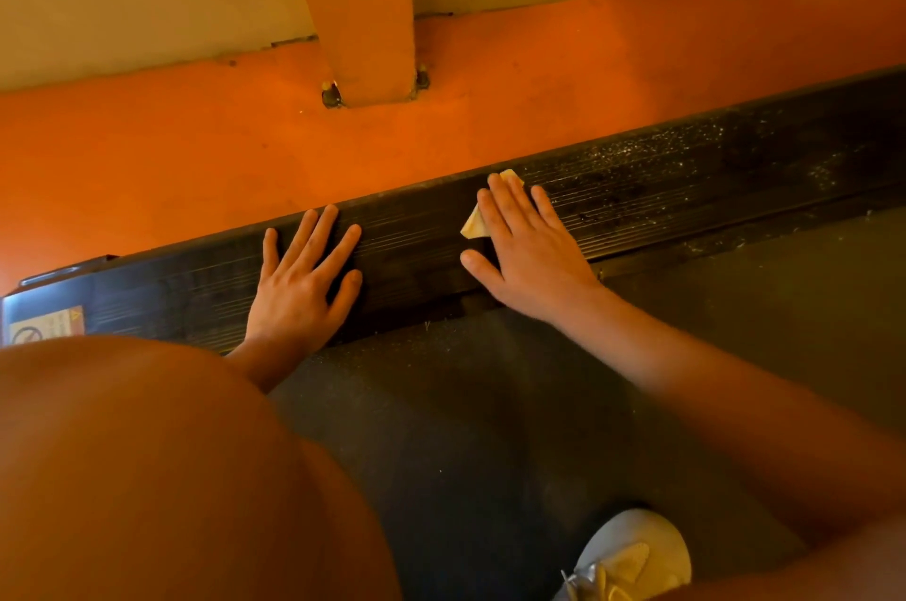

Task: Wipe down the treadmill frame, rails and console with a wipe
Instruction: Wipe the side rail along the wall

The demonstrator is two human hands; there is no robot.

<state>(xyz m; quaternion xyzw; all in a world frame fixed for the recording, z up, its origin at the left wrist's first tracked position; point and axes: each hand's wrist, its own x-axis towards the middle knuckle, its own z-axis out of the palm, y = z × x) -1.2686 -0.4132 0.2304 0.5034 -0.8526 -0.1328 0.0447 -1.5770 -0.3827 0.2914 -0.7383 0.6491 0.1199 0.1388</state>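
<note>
Pressing wipe (pixel 473 226) on L-R rail (pixel 686 179) w/ flat R hand (pixel 529 257); L hand (pixel 299 286) flat too

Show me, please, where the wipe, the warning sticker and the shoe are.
wipe (pixel 474 224): head view, its exposed lower corner.
warning sticker (pixel 46 325): head view, middle of the label.
shoe (pixel 632 556): head view, its laced top.

Looked like gym or exercise room: black ribbed treadmill side rail (pixel 637 188) ran beside dark grey running belt (pixel 490 404); orange painted floor (pixel 196 149); orange post (pixel 363 12) bolted down; warning sticker (pixel 46 325) at rail end.
</note>
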